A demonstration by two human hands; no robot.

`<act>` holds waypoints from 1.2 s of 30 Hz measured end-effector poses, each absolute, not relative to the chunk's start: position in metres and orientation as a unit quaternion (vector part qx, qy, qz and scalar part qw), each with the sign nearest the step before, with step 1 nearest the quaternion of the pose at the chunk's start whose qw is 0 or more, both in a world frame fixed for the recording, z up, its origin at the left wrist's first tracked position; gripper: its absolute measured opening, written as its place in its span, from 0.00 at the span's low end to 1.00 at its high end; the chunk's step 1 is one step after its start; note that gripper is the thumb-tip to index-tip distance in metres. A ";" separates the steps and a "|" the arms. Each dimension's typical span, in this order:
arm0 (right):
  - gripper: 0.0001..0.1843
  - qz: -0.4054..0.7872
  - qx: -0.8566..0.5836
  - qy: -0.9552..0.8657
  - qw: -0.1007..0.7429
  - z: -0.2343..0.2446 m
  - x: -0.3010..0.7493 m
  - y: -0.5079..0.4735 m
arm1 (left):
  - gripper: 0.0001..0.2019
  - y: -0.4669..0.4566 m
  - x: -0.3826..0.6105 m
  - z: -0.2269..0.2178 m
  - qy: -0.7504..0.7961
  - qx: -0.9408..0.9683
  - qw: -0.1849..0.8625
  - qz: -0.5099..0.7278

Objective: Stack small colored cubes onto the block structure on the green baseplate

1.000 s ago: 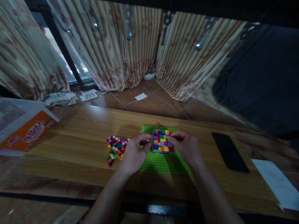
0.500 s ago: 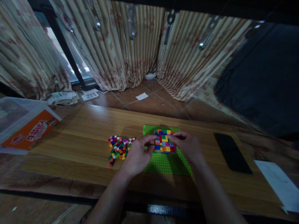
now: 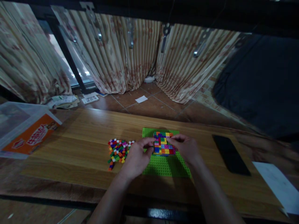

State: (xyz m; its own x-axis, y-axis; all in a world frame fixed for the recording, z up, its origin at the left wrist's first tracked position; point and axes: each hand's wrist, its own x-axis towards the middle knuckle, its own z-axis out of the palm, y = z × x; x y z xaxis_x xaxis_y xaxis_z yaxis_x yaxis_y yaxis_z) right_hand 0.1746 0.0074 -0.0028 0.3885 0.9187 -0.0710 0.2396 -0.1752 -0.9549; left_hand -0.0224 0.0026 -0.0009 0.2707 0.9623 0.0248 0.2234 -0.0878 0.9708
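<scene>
A block of many-coloured toy bricks (image 3: 162, 144) sits on the green studded baseplate (image 3: 161, 168). At its left side, my left hand (image 3: 139, 155) is closed, thumb and forefinger against the edge of the block. My right hand (image 3: 185, 147) is closed at the right side, its thumb reaching over the top bricks and its fingers curled along the far right corner. Whether a loose brick is pinched under the right fingertips cannot be made out. Left of my left hand lies a heap of small loose bricks (image 3: 118, 149), partly hidden by that hand.
A clear plastic box with an orange label (image 3: 30, 137) stands at the left end of the wooden table (image 3: 77, 146). On the right lie a black phone-like slab (image 3: 231, 155) and a white sheet of paper (image 3: 277, 183). Striped curtains (image 3: 112, 56) hang beyond the table.
The camera has tilted slightly, so the scene sits a little lower in view. Both hands stay at the brick block, with barely any shift of the fingers.
</scene>
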 end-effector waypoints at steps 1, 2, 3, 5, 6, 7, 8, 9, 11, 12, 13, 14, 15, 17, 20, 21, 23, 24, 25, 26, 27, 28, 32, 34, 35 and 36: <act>0.22 0.350 -0.682 -0.422 0.483 0.000 0.176 0.006 | 0.13 0.003 -0.023 0.000 0.471 0.625 0.488 0.388; 0.21 0.346 -0.683 -0.419 0.488 0.003 0.177 0.005 | 0.12 0.003 -0.024 0.001 0.474 0.615 0.489 0.398; 0.20 0.341 -0.681 -0.415 0.498 0.007 0.179 0.004 | 0.12 0.003 -0.024 0.002 0.477 0.603 0.492 0.410; 0.17 0.337 -0.667 -0.410 0.523 0.016 0.179 0.001 | 0.11 0.004 -0.025 0.003 0.479 0.572 0.505 0.434; 0.16 0.343 -0.654 -0.413 0.533 0.020 0.178 0.000 | 0.11 0.004 -0.025 0.004 0.475 0.555 0.517 0.445; 0.15 0.356 -0.638 -0.420 0.538 0.023 0.175 -0.002 | 0.12 0.004 -0.025 0.004 0.468 0.539 0.532 0.455; 0.14 0.374 -0.621 -0.431 0.537 0.025 0.171 -0.003 | 0.12 0.004 -0.025 0.004 0.459 0.523 0.547 0.465; 0.13 0.393 -0.603 -0.446 0.532 0.026 0.166 -0.005 | 0.12 0.004 -0.024 0.005 0.448 0.511 0.559 0.475; 0.12 0.418 -0.571 -0.478 0.520 0.025 0.153 -0.010 | 0.12 0.004 -0.023 0.006 0.427 0.496 0.573 0.494; 0.11 0.421 -0.561 -0.494 0.514 0.024 0.147 -0.012 | 0.13 0.004 -0.022 0.007 0.418 0.494 0.575 0.501; 0.11 0.419 -0.554 -0.509 0.507 0.023 0.141 -0.014 | 0.13 0.003 -0.021 0.008 0.411 0.495 0.574 0.507; 0.10 0.413 -0.551 -0.524 0.501 0.022 0.137 -0.016 | 0.13 0.003 -0.021 0.009 0.407 0.498 0.571 0.510; 0.10 0.403 -0.551 -0.536 0.496 0.021 0.133 -0.018 | 0.12 0.002 -0.020 0.010 0.406 0.503 0.567 0.511; 0.07 0.378 -0.554 -0.553 0.494 0.020 0.129 -0.020 | 0.12 0.000 -0.019 0.011 0.405 0.512 0.558 0.512; 0.06 0.344 -0.555 -0.565 0.504 0.018 0.127 -0.022 | 0.13 -0.002 -0.018 0.011 0.404 0.519 0.545 0.520; 0.06 0.337 -0.555 -0.568 0.505 0.018 0.128 -0.022 | 0.13 -0.003 -0.017 0.011 0.401 0.520 0.545 0.522; 0.06 0.326 -0.556 -0.574 0.506 0.016 0.129 -0.023 | 0.13 -0.004 -0.016 0.010 0.393 0.523 0.545 0.525; 0.07 0.321 -0.557 -0.575 0.506 0.014 0.129 -0.023 | 0.13 -0.004 -0.016 0.010 0.389 0.525 0.543 0.527; 0.08 0.320 -0.556 -0.576 0.507 0.013 0.129 -0.023 | 0.13 -0.004 -0.016 0.010 0.386 0.529 0.540 0.528; 0.08 0.323 -0.555 -0.576 0.506 0.012 0.130 -0.023 | 0.13 -0.005 -0.016 0.010 0.384 0.534 0.535 0.530; 0.09 0.326 -0.554 -0.576 0.505 0.012 0.130 -0.023 | 0.13 -0.006 -0.016 0.009 0.383 0.540 0.528 0.531; 0.10 0.329 -0.553 -0.576 0.503 0.011 0.130 -0.024 | 0.13 -0.007 -0.016 0.010 0.384 0.548 0.520 0.531; 0.10 0.322 -0.561 -0.587 0.488 0.012 0.127 -0.026 | 0.12 -0.010 -0.019 0.011 0.391 0.588 0.480 0.521; 0.11 0.317 -0.566 -0.587 0.485 0.014 0.126 -0.027 | 0.12 -0.007 -0.030 0.010 0.403 0.614 0.448 0.510; 0.11 0.317 -0.567 -0.582 0.489 0.015 0.126 -0.028 | 0.13 -0.004 -0.039 0.009 0.420 0.623 0.426 0.504; 0.11 0.319 -0.569 -0.575 0.494 0.016 0.125 -0.028 | 0.12 0.000 -0.051 0.008 0.454 0.623 0.399 0.496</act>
State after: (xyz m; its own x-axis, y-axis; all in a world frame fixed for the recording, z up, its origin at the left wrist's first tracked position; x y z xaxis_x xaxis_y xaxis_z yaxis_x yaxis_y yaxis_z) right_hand 0.1253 -0.0283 0.0160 0.1354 0.9694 0.2049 0.3390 0.1490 -0.9289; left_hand -0.0506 0.0003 0.0076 0.0953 0.9620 0.2557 0.1698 -0.2688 0.9481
